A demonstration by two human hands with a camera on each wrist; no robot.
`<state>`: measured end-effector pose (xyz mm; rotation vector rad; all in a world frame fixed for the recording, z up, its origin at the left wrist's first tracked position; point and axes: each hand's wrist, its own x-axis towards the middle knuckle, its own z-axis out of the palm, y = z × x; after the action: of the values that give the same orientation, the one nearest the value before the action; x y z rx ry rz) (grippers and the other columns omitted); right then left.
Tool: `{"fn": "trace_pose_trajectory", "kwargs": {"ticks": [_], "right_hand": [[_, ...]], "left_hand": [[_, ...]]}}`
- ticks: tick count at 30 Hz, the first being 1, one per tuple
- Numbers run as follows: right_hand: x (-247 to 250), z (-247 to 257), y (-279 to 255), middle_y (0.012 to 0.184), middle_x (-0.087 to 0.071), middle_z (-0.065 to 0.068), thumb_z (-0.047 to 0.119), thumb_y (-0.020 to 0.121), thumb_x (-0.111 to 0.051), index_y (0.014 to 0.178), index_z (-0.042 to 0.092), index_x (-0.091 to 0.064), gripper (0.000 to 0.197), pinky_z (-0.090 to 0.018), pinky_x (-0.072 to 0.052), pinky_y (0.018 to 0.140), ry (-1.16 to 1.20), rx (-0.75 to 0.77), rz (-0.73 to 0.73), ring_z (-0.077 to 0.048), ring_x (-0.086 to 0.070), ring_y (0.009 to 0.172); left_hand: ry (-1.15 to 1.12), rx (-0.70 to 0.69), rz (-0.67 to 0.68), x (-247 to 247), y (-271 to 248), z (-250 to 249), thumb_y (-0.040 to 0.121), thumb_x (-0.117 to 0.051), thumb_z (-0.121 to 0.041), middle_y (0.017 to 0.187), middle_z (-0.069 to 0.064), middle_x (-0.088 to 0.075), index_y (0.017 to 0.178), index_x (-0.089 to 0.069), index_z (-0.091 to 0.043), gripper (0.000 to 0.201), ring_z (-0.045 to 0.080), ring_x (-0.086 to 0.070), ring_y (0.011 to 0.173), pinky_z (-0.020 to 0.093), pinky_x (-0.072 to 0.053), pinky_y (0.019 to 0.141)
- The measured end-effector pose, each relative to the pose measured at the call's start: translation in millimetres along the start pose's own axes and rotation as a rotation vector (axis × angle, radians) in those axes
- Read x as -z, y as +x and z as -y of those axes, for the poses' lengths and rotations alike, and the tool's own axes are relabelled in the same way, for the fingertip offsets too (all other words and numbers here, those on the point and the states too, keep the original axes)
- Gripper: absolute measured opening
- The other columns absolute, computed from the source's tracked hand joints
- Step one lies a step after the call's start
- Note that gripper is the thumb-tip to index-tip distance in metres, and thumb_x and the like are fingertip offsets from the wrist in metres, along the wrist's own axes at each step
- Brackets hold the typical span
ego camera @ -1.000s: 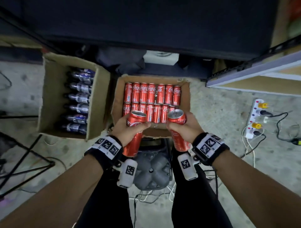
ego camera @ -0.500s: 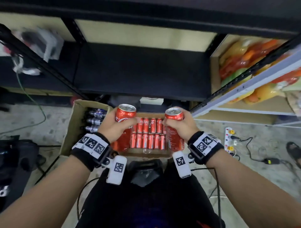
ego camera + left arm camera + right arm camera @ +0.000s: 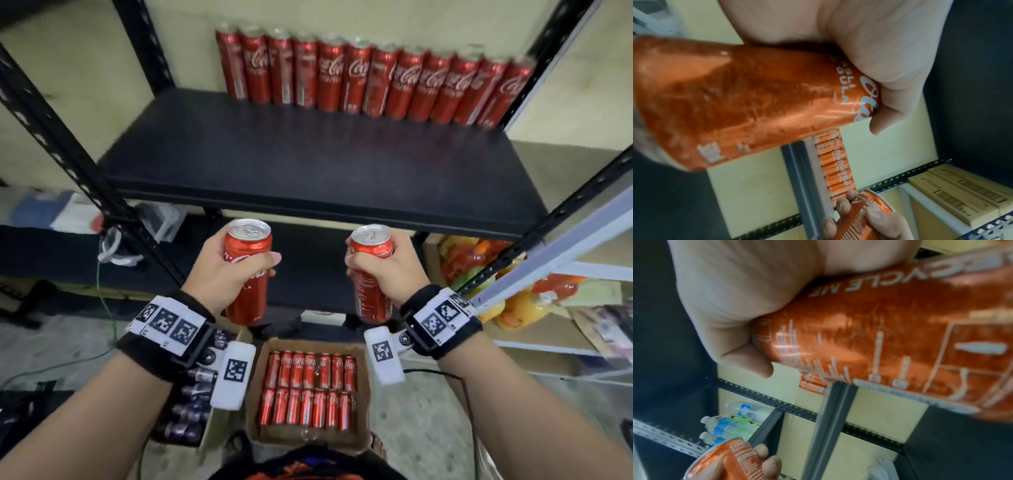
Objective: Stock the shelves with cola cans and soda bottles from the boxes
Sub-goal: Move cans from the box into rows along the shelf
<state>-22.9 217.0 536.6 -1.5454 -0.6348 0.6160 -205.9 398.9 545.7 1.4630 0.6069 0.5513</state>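
While both of your arms reach forward in the lower half of the head view, each hand is wrapped around a red cola can. Your left hand (image 3: 219, 274) grips the left can (image 3: 247, 270) around its middle, thumb across the front, fingers curled behind; the can stands upright with its silver top and pull tab facing the camera. Your right hand (image 3: 394, 270) grips the right can (image 3: 370, 274) the same way, upright, thumb on the near side. The two cans sit well apart, level with each other, just below the front edge of the black shelf (image 3: 308, 164).

At the top of the frame, a row of shelved cans (image 3: 373, 78) stands upright along the back of that shelf, against the pale wall; the front part of the shelf board is bare.

Down at the bottom centre, the cardboard box (image 3: 363, 394) sits on the floor with two rows of cola cans lying inside. Just left of it, partly hidden behind your left wrist, a second box holds dark soda bottles (image 3: 191, 404). At the right edge, colourful packets (image 3: 513, 298) lie on a lower neighbouring shelf.

From the left wrist view, your fingers (image 3: 890, 73) close over the can's label, and the view is blurred.
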Motion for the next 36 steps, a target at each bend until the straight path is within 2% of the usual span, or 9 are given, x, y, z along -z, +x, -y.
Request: {"fn": "trace_pose_trajectory", "kwargs": {"ticks": [4, 13, 16, 20, 23, 26, 28, 31, 36], "right_hand": [[-16.6, 44.5, 29.0, 0.074, -0.070, -0.012, 0.006, 0.065, -0.076, 0.091, 0.001, -0.068, 0.028, -0.042, -0.059, 0.070, 0.003, 0.129, -0.009, -0.029, -0.067, 0.064], [-69.6, 129.2, 91.7, 0.075, -0.070, -0.012, 0.018, 0.061, -0.079, 0.090, 0.003, -0.067, 0.035, -0.040, -0.055, 0.072, 0.000, 0.359, -0.031, -0.031, -0.066, 0.065], [-87.2, 151.4, 110.5, 0.079, -0.071, -0.012, 0.012, 0.065, -0.080, 0.089, 0.002, -0.067, 0.029, -0.042, -0.057, 0.075, -0.042, 0.398, 0.007, -0.030, -0.068, 0.070], [-111.7, 171.9, 132.7, 0.086, -0.074, -0.015, 0.010, 0.069, -0.083, 0.090, 0.005, -0.069, 0.026, -0.037, -0.059, 0.080, -0.141, 0.406, 0.052, -0.026, -0.072, 0.080], [-127.5, 178.5, 152.1, 0.087, -0.075, -0.007, 0.000, 0.075, -0.082, 0.091, 0.003, -0.069, 0.021, -0.028, -0.056, 0.079, -0.176, 0.412, 0.081, -0.017, -0.072, 0.081], [-138.6, 177.4, 176.4, 0.090, -0.076, -0.008, 0.002, 0.075, -0.082, 0.092, 0.003, -0.070, 0.021, -0.034, -0.057, 0.084, -0.176, 0.413, 0.089, -0.021, -0.073, 0.086], [-143.8, 173.3, 193.2, 0.090, -0.077, -0.009, 0.001, 0.074, -0.082, 0.092, 0.006, -0.071, 0.022, -0.038, -0.058, 0.088, -0.133, 0.391, 0.098, -0.024, -0.073, 0.089], [-147.0, 164.7, 220.0, 0.093, -0.076, -0.008, 0.013, 0.067, -0.085, 0.095, 0.012, -0.071, 0.031, -0.037, -0.058, 0.086, -0.100, 0.369, 0.105, -0.025, -0.073, 0.090], [-138.2, 144.4, 262.8, 0.091, -0.075, -0.006, 0.005, 0.071, -0.086, 0.094, 0.011, -0.070, 0.028, -0.040, -0.058, 0.089, -0.101, 0.361, 0.179, -0.020, -0.072, 0.087]], "left_hand": [[-0.008, -0.136, 0.001, 24.2, 24.9, -44.2, 0.054, -0.084, -0.032, 0.075, 0.005, -0.070, 0.086, -0.068, -0.029, 0.036, 0.028, -0.070, 0.069, 0.037, -0.058, 0.069], [-0.012, -0.332, -0.036, 107.3, 81.7, -128.3, 0.055, -0.085, -0.035, 0.078, 0.002, -0.070, 0.097, -0.065, -0.014, 0.051, 0.023, -0.072, 0.071, 0.035, -0.058, 0.067], [0.025, -0.368, -0.045, 132.5, 99.0, -146.4, 0.054, -0.087, -0.039, 0.085, -0.001, -0.074, 0.096, -0.069, -0.021, 0.049, 0.019, -0.072, 0.082, 0.034, -0.058, 0.078], [0.066, -0.402, -0.030, 157.8, 118.3, -160.0, 0.051, -0.087, -0.042, 0.083, -0.009, -0.074, 0.091, -0.071, -0.027, 0.046, 0.009, -0.069, 0.080, 0.026, -0.054, 0.077], [0.072, -0.391, -0.010, 168.3, 132.7, -163.4, 0.049, -0.088, -0.041, 0.086, -0.006, -0.074, 0.093, -0.071, -0.024, 0.050, 0.011, -0.069, 0.083, 0.027, -0.056, 0.080], [0.072, -0.371, -0.001, 172.2, 147.7, -165.1, 0.048, -0.089, -0.038, 0.092, 0.001, -0.074, 0.097, -0.071, -0.024, 0.053, 0.016, -0.070, 0.088, 0.034, -0.056, 0.088], [0.082, -0.371, -0.005, 171.2, 158.3, -164.9, 0.049, -0.090, -0.033, 0.093, 0.002, -0.074, 0.096, -0.070, -0.023, 0.052, 0.018, -0.070, 0.088, 0.035, -0.056, 0.087], [0.121, -0.360, -0.016, 164.2, 175.5, -158.8, 0.053, -0.090, -0.024, 0.090, 0.002, -0.074, 0.095, -0.068, -0.017, 0.048, 0.019, -0.071, 0.085, 0.038, -0.056, 0.085], [0.164, -0.306, -0.078, 141.3, 202.6, -131.7, 0.047, -0.089, -0.032, 0.093, 0.011, -0.074, 0.093, -0.068, -0.016, 0.053, 0.023, -0.070, 0.086, 0.047, -0.057, 0.091]]}}
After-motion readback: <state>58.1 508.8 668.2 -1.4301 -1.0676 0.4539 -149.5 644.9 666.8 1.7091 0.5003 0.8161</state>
